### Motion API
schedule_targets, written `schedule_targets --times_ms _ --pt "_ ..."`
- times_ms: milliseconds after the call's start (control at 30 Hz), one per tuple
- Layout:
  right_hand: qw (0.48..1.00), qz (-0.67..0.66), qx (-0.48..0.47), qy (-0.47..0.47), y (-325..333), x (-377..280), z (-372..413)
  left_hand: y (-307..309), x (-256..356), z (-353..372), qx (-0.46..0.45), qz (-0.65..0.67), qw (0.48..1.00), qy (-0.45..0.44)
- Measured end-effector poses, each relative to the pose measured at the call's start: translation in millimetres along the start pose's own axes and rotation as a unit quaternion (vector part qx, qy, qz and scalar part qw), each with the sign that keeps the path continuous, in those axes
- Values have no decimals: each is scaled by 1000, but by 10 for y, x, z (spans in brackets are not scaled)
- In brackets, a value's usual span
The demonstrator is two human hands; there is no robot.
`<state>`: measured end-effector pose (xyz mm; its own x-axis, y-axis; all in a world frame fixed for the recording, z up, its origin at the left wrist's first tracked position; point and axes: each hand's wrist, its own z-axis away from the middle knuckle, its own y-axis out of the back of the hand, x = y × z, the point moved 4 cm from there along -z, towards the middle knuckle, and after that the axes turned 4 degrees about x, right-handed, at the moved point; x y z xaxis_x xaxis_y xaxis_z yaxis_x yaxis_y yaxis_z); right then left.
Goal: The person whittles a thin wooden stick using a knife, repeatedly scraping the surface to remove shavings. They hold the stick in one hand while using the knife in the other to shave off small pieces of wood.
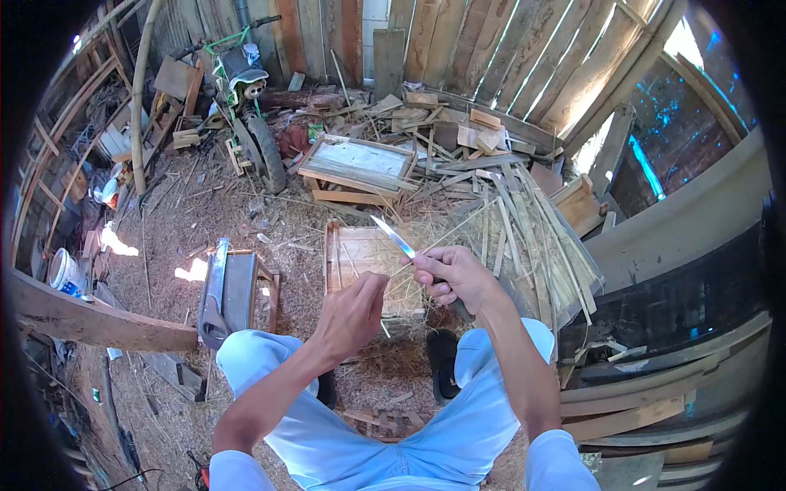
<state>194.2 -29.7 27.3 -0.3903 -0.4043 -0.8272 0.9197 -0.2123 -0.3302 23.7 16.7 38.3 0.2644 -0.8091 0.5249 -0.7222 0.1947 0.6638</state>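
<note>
A shallow wooden tray [342, 255] lay on the ground just beyond the hands, its pale plank floor littered with dry straw and fine shavings. A second framed tray [360, 159] farther off held a flat whitish board. What the white plastic bucket [62, 270] at the far left contained could not be told. The right hand [454, 277] was clenched around the dark handle of a knife [394, 236], its slim shiny blade slanting up and to the left. The left hand [354, 311] pinched the near end of a thin, straight bamboo sliver [458, 230], which crossed the blade above the tray. Long split bamboo slats [532, 237] lay heaped to the right.
</note>
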Motion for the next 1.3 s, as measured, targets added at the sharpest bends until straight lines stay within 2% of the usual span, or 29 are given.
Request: schedule_targets --times_ms 133,533,600,667,767,833,900,1033,1133,1300 --pt "1000 1 19 23 354 -118 30 31 -33 86 17 8 1000 -8" --pt "997 -13 45 66 736 -245 7 90 -79 138 7 -4 1000 -14" --pt "978 -5 170 121 1047 -326 27 156 -127 212 9 -8 1000 4" --pt "962 -67 198 178 1497 -490 147 210 -176 217 14 -17 1000 22" --pt "954 -59 230 183 1332 -472 265 221 -279 201 35 -31 998 41" --pt "956 -29 216 197 1076 -394 272 136 -308 168 48 -2 997 52" --pt "976 -49 123 174 742 -345 278 72 -295 127 43 0 997 62" --pt "997 -5 -9 78 107 -44 117 18 -164 -6 54 -12 998 17" --pt "996 -27 -59 68 -209 60 33 29 -34 -77 55 -39 998 -9" --pt "994 -44 -84 50 -229 24 56 43 49 -113 76 -92 989 -85"
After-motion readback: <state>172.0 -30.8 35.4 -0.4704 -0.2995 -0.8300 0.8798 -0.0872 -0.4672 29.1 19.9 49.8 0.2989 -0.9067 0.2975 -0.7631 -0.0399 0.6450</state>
